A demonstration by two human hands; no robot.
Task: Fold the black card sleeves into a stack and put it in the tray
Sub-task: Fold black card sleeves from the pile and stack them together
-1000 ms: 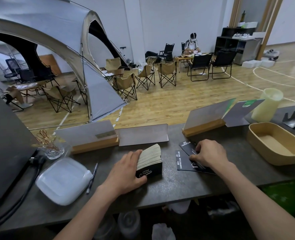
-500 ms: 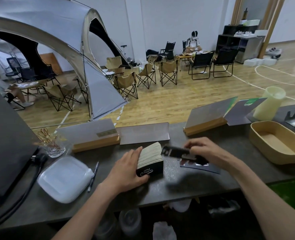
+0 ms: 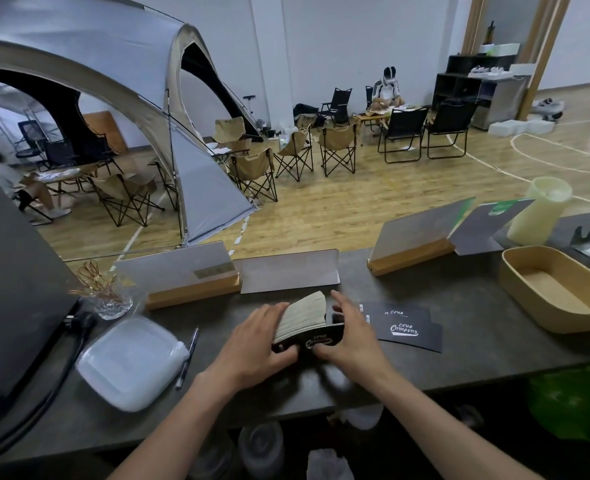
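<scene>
Meanwhile, the stack of folded sleeves (image 3: 305,322) is clasped on the counter (image 3: 459,327) between the left hand (image 3: 256,344) and right hand (image 3: 350,337), seemingly loosely, so it could fan apart before the tray (image 3: 515,282) is reached.

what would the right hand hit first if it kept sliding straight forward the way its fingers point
Probably the grey folded card stand behind the stack of black card sleeves; the right hand points up-left towards it, though depth is unclear.

Head view looks forward and down, close over counter (image 3: 459,341).
</scene>
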